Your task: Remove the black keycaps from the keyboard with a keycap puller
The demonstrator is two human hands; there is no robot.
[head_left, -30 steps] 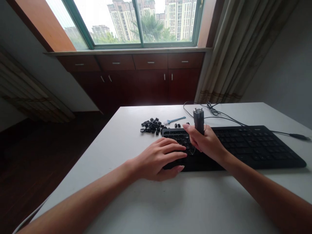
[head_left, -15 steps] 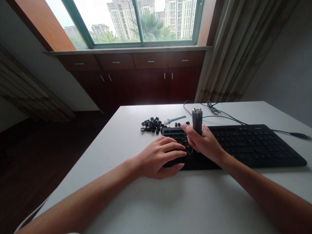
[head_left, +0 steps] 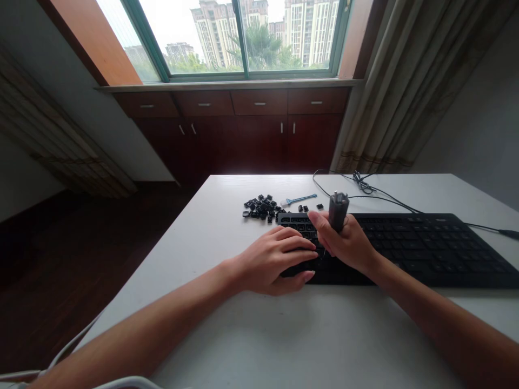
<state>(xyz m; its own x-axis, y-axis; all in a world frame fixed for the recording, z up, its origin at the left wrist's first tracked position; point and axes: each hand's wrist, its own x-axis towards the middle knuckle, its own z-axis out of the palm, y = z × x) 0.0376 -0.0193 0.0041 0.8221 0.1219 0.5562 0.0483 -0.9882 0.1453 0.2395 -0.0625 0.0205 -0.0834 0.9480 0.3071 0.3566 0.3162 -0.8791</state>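
A black keyboard lies on the white table; its left part shows bare sockets where keycaps are off. Over that part, my right hand is closed around the dark grey handle of a keycap puller. The handle stands up out of my fist, and thin wire shows below near the keys. Flat on the keyboard's left end rests my left hand, fingers stretched and apart, fingertips close to the wire. Whether the wire grips a key is hidden.
Loose black keycaps are heaped behind the keyboard's left corner. A small blue brush lies beside them, with a few more keycaps nearby. The keyboard's coiled cable runs along the back of the table.
The keycap puller's handle now leans a little more, its top shifted to the right and toward me. My left hand keeps its place on the keyboard. The whole view has shifted slightly.
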